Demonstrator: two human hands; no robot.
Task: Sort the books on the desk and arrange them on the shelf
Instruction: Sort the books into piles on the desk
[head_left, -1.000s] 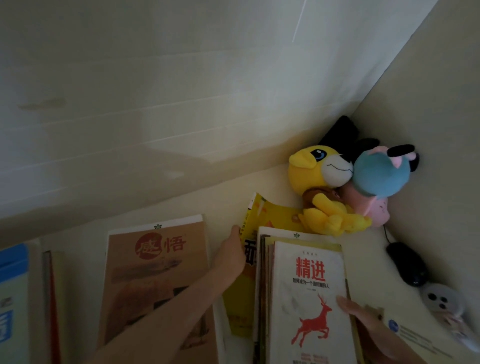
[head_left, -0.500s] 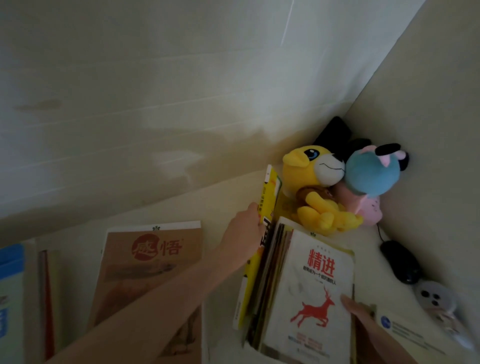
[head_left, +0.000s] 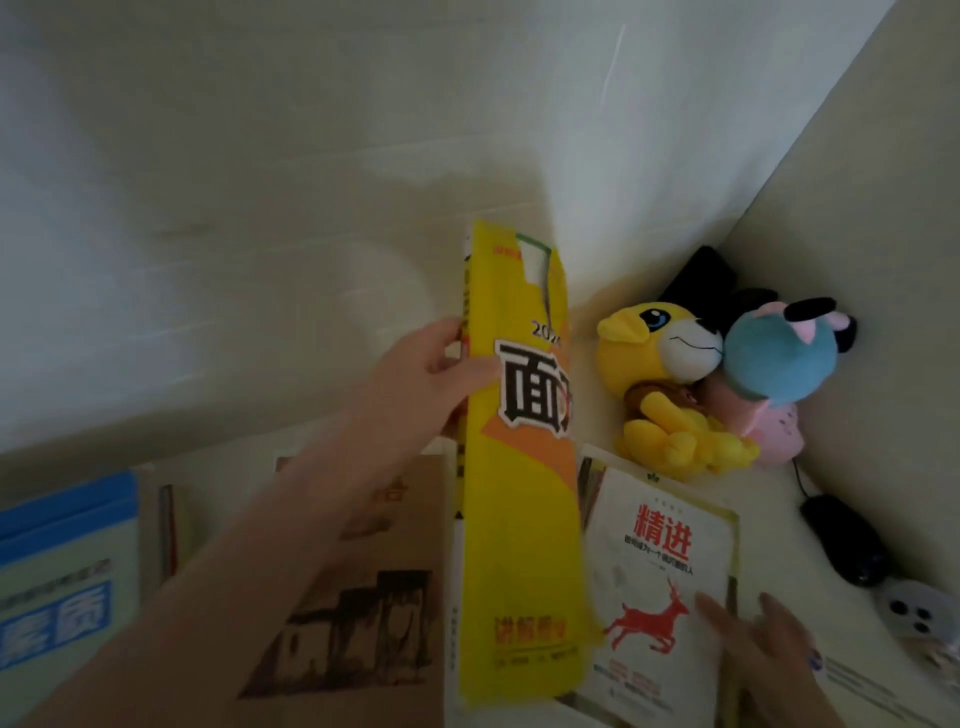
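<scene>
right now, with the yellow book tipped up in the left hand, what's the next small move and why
Probably lift the yellow book straight up and clear. The left hand grips its spine edge, and it stands on edge between the brown book and the white deer book, its lower end down among them. The right hand lies on the white one, likely steadying it.

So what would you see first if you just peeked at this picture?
The bright yellow book, held up in the middle by the left hand. Next, the yellow plush toy and blue plush toy huddled in the far right corner. Then the white book with a red deer, under the right hand.
</scene>
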